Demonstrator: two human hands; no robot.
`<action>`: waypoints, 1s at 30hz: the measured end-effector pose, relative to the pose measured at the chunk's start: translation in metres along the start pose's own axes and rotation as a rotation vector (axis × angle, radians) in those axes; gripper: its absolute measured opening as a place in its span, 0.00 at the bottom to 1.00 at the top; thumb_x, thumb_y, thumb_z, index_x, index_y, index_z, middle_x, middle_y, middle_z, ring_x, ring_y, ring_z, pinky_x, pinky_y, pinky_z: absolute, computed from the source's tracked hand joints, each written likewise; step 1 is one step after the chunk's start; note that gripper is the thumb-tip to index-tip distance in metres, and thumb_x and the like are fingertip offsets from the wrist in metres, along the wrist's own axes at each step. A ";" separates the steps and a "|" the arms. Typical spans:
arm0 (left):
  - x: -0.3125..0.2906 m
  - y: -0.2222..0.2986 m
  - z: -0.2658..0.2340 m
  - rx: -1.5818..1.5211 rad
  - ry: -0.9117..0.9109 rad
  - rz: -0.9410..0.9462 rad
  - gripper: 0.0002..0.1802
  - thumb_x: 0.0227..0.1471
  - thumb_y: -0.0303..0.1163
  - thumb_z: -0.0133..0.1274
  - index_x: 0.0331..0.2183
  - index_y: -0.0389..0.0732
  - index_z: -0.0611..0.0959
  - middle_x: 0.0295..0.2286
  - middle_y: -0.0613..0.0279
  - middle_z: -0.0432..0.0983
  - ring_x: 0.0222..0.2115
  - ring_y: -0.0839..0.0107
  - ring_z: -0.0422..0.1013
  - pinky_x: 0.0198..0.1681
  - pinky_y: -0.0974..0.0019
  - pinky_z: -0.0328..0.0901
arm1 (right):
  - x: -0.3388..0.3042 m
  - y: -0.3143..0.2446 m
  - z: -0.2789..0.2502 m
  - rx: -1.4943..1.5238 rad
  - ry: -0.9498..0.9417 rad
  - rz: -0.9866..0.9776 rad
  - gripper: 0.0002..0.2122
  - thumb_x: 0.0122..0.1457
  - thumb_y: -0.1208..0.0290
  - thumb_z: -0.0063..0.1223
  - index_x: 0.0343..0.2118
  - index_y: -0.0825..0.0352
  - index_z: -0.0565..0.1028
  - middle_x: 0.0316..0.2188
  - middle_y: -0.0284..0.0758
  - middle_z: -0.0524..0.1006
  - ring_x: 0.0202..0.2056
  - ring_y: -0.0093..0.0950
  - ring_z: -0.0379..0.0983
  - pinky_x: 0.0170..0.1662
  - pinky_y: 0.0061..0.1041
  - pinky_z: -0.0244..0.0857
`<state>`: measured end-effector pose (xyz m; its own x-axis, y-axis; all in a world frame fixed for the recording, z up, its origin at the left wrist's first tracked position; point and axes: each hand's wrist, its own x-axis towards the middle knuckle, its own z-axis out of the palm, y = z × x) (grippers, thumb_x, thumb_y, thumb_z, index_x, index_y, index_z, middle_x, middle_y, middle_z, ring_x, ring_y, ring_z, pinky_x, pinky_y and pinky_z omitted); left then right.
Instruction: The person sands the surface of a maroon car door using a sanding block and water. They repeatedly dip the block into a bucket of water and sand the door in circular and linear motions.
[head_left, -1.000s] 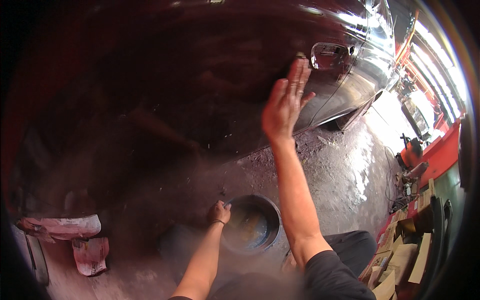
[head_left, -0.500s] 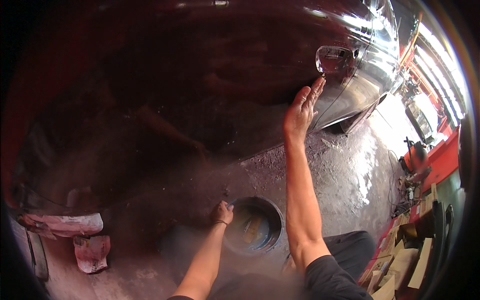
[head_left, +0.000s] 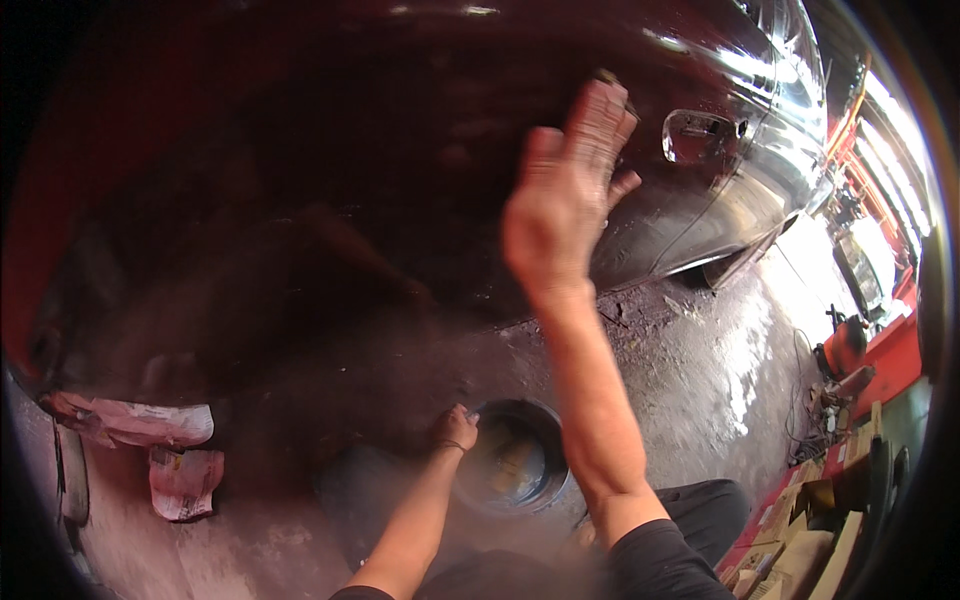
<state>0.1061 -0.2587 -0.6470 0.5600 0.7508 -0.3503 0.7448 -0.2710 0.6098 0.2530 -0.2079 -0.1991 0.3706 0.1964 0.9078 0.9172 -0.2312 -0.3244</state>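
Note:
My right hand is raised against the dark maroon car body panel, with its fingers stretched out and the back of the hand toward me. A small yellowish bit shows at its fingertips; whatever lies under the palm is hidden. To its right is the recessed door handle. Low down, my left hand is closed on the rim of a dark bucket. Murky liquid and a blurred yellowish-brown piece show inside the bucket.
Pinkish masking paper hangs at the lower left. Cardboard boxes stand along the right side, near an orange-and-black machine and loose cables. Wet grey floor stretches beneath the car's lower edge.
My right hand has moved up and left across the panel, away from beside the door handle. My left hand stays at the bucket's rim. The view has shifted slightly.

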 end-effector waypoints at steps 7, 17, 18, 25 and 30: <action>0.000 -0.009 -0.005 -0.054 -0.028 -0.011 0.22 0.65 0.52 0.62 0.50 0.46 0.88 0.51 0.48 0.87 0.53 0.42 0.81 0.57 0.43 0.73 | -0.007 -0.058 0.014 -0.003 -0.187 -0.441 0.32 0.72 0.51 0.57 0.77 0.46 0.68 0.82 0.28 0.58 0.83 0.35 0.45 0.76 0.73 0.07; -0.002 -0.014 0.006 -0.070 0.025 0.068 0.23 0.63 0.45 0.66 0.53 0.41 0.84 0.51 0.47 0.85 0.54 0.46 0.80 0.58 0.45 0.73 | -0.077 -0.068 0.023 0.031 -0.242 -0.232 0.39 0.72 0.60 0.56 0.82 0.64 0.55 0.84 0.46 0.47 0.84 0.50 0.31 0.77 0.66 0.09; -0.009 -0.014 0.007 -0.077 0.042 0.078 0.24 0.63 0.45 0.66 0.53 0.41 0.84 0.51 0.46 0.85 0.54 0.46 0.80 0.58 0.46 0.73 | -0.084 -0.052 0.022 -0.010 -0.224 -0.272 0.38 0.73 0.60 0.54 0.82 0.64 0.55 0.84 0.46 0.47 0.84 0.48 0.33 0.77 0.65 0.09; -0.013 -0.015 0.002 -0.219 0.111 0.167 0.26 0.64 0.43 0.64 0.58 0.41 0.80 0.53 0.43 0.83 0.55 0.44 0.78 0.58 0.45 0.72 | -0.001 0.127 -0.016 0.270 0.100 0.425 0.34 0.84 0.49 0.28 0.84 0.61 0.41 0.85 0.44 0.38 0.84 0.49 0.28 0.77 0.72 0.24; 0.002 -0.012 0.006 -0.113 0.129 0.179 0.25 0.67 0.44 0.61 0.58 0.40 0.79 0.55 0.41 0.82 0.56 0.42 0.78 0.59 0.44 0.71 | -0.077 0.044 0.014 0.163 -0.040 0.265 0.34 0.83 0.59 0.36 0.84 0.61 0.40 0.85 0.45 0.36 0.84 0.49 0.26 0.76 0.73 0.19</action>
<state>0.1006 -0.2572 -0.6597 0.6231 0.7694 -0.1404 0.5883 -0.3427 0.7324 0.2673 -0.2200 -0.2868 0.6024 0.1875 0.7758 0.7980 -0.1241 -0.5897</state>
